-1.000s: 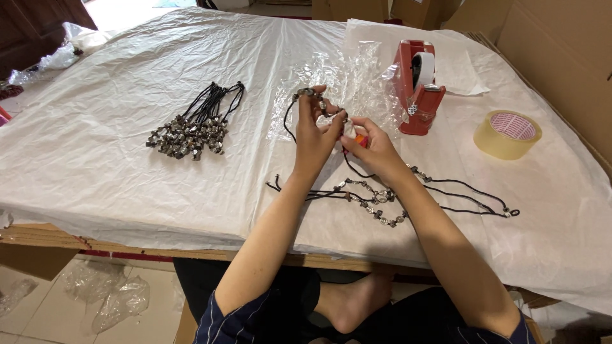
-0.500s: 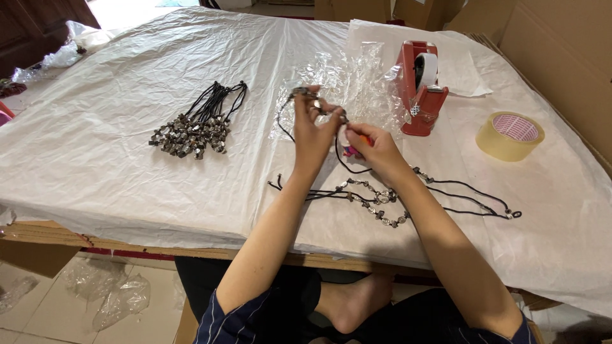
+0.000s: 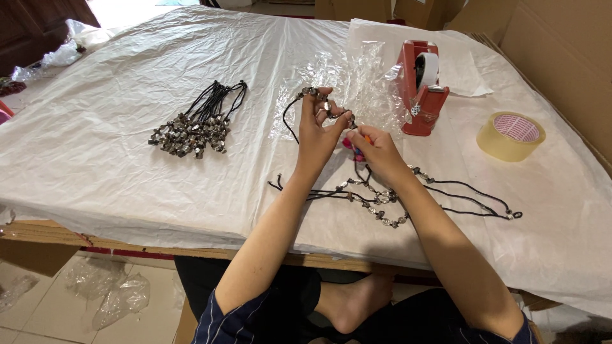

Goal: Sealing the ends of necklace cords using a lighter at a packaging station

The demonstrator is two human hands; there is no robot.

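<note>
Beaded black cord (image 3: 322, 107) held above table centre, over crinkled clear bags (image 3: 357, 83). Left hand (image 3: 317, 130) fingers pinch its beads; right hand (image 3: 375, 148) fingers close on a small pink-orange item (image 3: 354, 144), unclear. More beaded cords (image 3: 408, 197) lie just near. Cord bundle (image 3: 194, 124) left; red tape dispenser (image 3: 422, 89) and tape roll (image 3: 510, 136) right. White-covered table (image 3: 127, 76).

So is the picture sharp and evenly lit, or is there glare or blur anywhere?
Head view: soft daylight, brightest at the far edge of the white plastic-covered table; crinkled clear cellophane bags throw small glints; left hand and right hand on the black beaded cord look sharp, with faint shadows; the bundle of black cords with metallic beads is clear; straight edges bow slightly toward the corners.
</note>
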